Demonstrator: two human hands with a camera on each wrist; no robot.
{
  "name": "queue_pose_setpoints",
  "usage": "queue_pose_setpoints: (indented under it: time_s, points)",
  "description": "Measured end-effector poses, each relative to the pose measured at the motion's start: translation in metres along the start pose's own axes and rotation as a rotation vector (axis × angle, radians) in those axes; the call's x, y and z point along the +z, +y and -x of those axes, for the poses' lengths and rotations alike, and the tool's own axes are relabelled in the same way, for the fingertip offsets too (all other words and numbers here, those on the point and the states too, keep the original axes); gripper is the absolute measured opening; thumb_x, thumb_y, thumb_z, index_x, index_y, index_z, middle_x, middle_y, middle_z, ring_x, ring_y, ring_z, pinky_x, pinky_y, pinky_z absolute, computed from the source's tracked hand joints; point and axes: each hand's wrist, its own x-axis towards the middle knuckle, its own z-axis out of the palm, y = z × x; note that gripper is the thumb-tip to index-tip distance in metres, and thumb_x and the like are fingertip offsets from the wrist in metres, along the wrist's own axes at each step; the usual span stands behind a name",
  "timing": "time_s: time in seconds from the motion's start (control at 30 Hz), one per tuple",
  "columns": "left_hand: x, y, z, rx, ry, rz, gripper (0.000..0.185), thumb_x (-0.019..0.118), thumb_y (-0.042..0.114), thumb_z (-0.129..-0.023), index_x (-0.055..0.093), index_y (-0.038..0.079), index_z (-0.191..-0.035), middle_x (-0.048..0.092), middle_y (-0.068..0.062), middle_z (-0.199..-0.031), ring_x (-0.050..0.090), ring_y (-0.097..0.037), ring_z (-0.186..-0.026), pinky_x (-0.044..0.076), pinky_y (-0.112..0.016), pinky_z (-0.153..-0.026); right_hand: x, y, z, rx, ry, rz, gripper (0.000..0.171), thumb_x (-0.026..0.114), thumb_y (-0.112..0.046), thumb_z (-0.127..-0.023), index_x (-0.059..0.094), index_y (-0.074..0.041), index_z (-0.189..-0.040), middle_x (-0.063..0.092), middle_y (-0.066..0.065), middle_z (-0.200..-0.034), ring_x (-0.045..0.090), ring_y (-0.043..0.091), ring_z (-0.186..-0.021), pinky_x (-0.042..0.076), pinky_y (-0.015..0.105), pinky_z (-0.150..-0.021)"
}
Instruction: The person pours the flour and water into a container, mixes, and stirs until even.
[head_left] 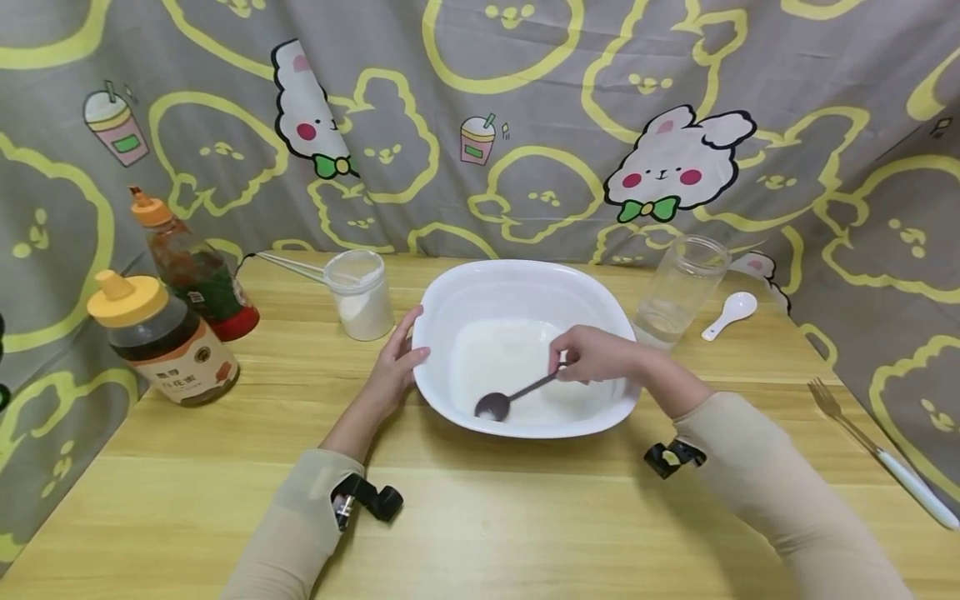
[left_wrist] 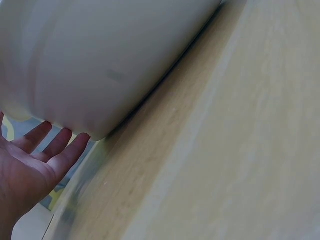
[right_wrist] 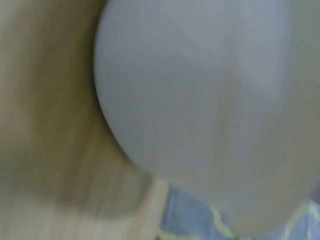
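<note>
A white oval basin (head_left: 525, 271) stands on the wooden table with a milky white layer (head_left: 480, 354) covering its bottom. My right hand (head_left: 596, 354) reaches over the basin's right side and pinches the handle of a dark spoon (head_left: 492, 406), whose bowl is low inside, near the front wall. On the left, my left hand (head_left: 393, 367) rests against the basin, thumb at the rim. The left wrist view shows the fingers fairly straight, fingertips at the outer wall. The right wrist view holds only the blurred outer wall of the basin (right_wrist: 175, 100); that hand is hidden there.
Left of the basin stand a jar of white powder (head_left: 362, 308), a yellow-capped honey bottle (head_left: 168, 346) and an orange-capped sauce bottle (head_left: 198, 275). Behind the jar lie thin sticks (head_left: 288, 265). To the right are a glass jar (head_left: 678, 292), a white spoon (head_left: 731, 315) and a fork (head_left: 885, 454).
</note>
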Motion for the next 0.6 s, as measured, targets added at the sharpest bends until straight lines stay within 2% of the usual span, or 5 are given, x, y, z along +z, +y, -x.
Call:
queue_pose_setpoints:
  time_s: [0.17,0.33,0.47,0.6]
  points:
    - [0.001,0.001,0.002,0.004,-0.005,-0.002,0.065,0.047,0.005,-0.080,0.021,0.018,-0.138,0.033,-0.024,-0.127,0.040,-0.037,-0.105,0.047,-0.043,-0.077,0.014,-0.003,-0.027,0.010,0.169,0.060,0.006,0.055,-0.004,-0.079,0.061,-0.005,-0.081,0.045,-0.001,-0.047,0.038,0.010,-0.043,0.033,0.022,-0.043]
    - [0.001,0.001,0.002,0.004,-0.003,-0.010,0.065,0.047,0.006,-0.080,0.021,0.018,-0.138,0.034,-0.022,-0.127,0.039,-0.039,-0.107,0.044,-0.048,-0.078,0.013,0.002,-0.041,0.058,0.354,0.175,0.007,0.054,-0.003,-0.076,0.061,-0.005,-0.079,0.047,-0.001,-0.051,0.039,0.011,-0.046,0.034,0.023,-0.045]
    - [0.002,0.001,0.002,0.001,0.003,-0.007,0.064,0.048,0.006,-0.080,0.023,0.020,-0.137,0.034,-0.021,-0.127,0.037,-0.040,-0.108,0.042,-0.052,-0.079,0.006,0.008,-0.039,0.145,0.446,0.255,0.010,0.052,-0.002,-0.072,0.060,-0.004,-0.077,0.051,-0.001,-0.055,0.042,0.013,-0.048,0.035,0.025,-0.044]
    - [0.001,0.001,0.001,0.004,0.004,-0.005,0.064,0.049,0.006,-0.080,0.023,0.021,-0.137,0.034,-0.022,-0.127,0.036,-0.042,-0.109,0.041,-0.052,-0.079,-0.007,0.010,-0.022,0.220,0.463,0.307,0.010,0.051,-0.001,-0.068,0.058,-0.005,-0.074,0.053,0.002,-0.060,0.044,0.017,-0.051,0.036,0.027,-0.046]
